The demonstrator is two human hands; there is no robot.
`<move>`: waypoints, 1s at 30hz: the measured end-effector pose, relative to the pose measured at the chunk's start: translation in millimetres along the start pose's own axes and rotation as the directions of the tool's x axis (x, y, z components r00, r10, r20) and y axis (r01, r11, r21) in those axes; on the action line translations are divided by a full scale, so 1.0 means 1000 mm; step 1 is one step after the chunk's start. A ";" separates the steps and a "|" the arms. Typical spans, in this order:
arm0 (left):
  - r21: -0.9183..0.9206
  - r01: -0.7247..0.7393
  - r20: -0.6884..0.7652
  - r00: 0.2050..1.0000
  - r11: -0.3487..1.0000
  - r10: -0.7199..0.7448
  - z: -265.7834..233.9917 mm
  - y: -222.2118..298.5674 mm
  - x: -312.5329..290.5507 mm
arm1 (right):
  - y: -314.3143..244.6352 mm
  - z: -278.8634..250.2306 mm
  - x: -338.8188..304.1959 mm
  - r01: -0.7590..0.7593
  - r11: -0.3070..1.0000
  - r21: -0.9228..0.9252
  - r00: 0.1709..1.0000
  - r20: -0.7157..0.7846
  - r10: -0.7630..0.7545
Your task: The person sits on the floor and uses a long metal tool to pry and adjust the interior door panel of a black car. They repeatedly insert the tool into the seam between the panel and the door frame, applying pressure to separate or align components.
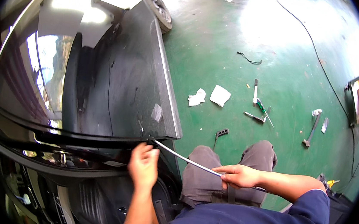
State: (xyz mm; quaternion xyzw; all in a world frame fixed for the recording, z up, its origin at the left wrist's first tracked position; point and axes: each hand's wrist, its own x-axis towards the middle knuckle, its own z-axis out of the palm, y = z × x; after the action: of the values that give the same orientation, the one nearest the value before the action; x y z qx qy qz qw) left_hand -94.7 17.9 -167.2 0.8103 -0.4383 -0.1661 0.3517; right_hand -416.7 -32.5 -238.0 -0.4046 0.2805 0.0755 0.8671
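Head view, right hand (242, 176) gripping pale rod (183, 158)

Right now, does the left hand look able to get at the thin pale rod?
Probably yes: the left hand is close to the thin pale rod, by the black panel, with nothing visible between; the right hand pinches it farther along.

Pale grey tube (182, 158), green floor (209, 67)
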 end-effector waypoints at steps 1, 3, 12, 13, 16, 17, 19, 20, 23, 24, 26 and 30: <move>0.120 -0.083 -0.142 0.985 0.989 0.100 -0.026 0.033 0.005 | -0.002 0.002 0.000 0.012 0.999 -0.047 0.999 -0.032 -0.013; 0.492 -0.550 -0.094 0.737 0.675 0.669 -0.086 0.053 0.023 | -0.006 0.003 -0.003 0.041 0.993 -0.111 0.996 -0.076 -0.049; 0.855 -0.517 0.254 0.506 0.053 0.824 -0.129 0.037 0.071 | -0.004 0.039 -0.012 0.118 0.971 -0.210 0.964 -0.210 -0.162; 0.850 -0.522 0.262 0.528 0.065 0.808 -0.129 0.038 0.071 | -0.005 0.048 -0.013 0.107 0.975 -0.193 0.957 -0.246 -0.153; 0.841 -0.540 0.303 0.529 0.039 0.793 -0.128 0.054 0.064 | -0.017 0.066 -0.026 0.074 0.975 -0.211 0.934 -0.327 -0.142; 0.841 -0.539 0.302 0.523 0.035 0.797 -0.130 0.053 0.061 | -0.024 0.073 -0.028 0.037 0.973 -0.227 0.936 -0.334 -0.113; 0.773 -0.630 0.342 0.508 0.070 0.790 -0.135 0.040 0.070 | -0.030 0.084 -0.027 0.015 0.952 -0.306 0.906 -0.399 -0.143; 0.745 -0.656 0.347 0.535 0.120 0.770 -0.138 0.035 0.071 | -0.031 0.093 -0.024 0.015 0.924 -0.381 0.877 -0.439 -0.196; 0.695 -0.692 0.380 0.585 0.197 0.716 -0.145 0.045 0.065 | -0.045 0.116 -0.026 -0.003 0.892 -0.452 0.845 -0.478 -0.239; 0.684 -0.691 0.371 0.605 0.233 0.704 -0.147 0.049 0.063 | -0.053 0.120 -0.026 -0.009 0.886 -0.463 0.844 -0.478 -0.241; 0.696 -0.642 0.318 0.678 0.322 0.663 -0.150 0.057 0.051 | -0.077 0.129 -0.033 -0.095 0.892 -0.443 0.862 -0.485 -0.149; 0.349 -0.594 0.223 0.804 0.725 0.551 -0.149 0.093 0.037 | -0.150 0.145 -0.049 -0.330 0.911 -0.248 0.887 -0.413 0.209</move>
State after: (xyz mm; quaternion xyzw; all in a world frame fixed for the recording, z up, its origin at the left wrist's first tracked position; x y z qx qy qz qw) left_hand -42.4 16.1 4.7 0.6797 -0.7089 0.0024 0.1883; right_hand -341.9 -19.5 -37.7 -0.4993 0.4806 0.1603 0.7029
